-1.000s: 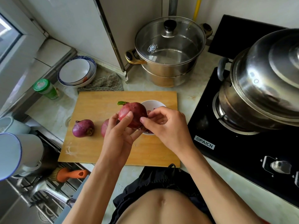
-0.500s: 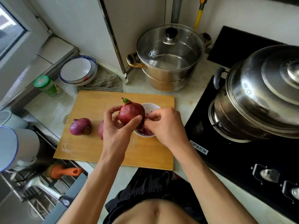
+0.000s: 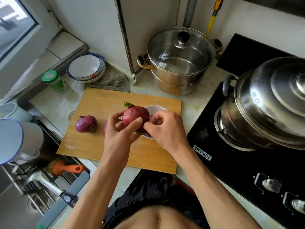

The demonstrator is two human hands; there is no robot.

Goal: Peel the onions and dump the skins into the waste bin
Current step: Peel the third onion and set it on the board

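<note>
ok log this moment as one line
step: peeling | left hand: holds red onion over small white bowl | right hand: pinches its skin | cutting board: another onion

A pale marble tabletop (image 3: 54,106) carries a wooden cutting board (image 3: 105,146), a lidded steel steamer pot (image 3: 178,63), stacked white bowls (image 3: 85,67) beside a grey cloth (image 3: 112,82), a green-capped jar (image 3: 53,80) and a black gas hob (image 3: 239,162) at the right.

Pale marble counter (image 3: 203,103) beneath white walls (image 3: 92,22). Window (image 3: 14,25) upper left, letting in daylight. Black stove (image 3: 231,164) at right.
</note>
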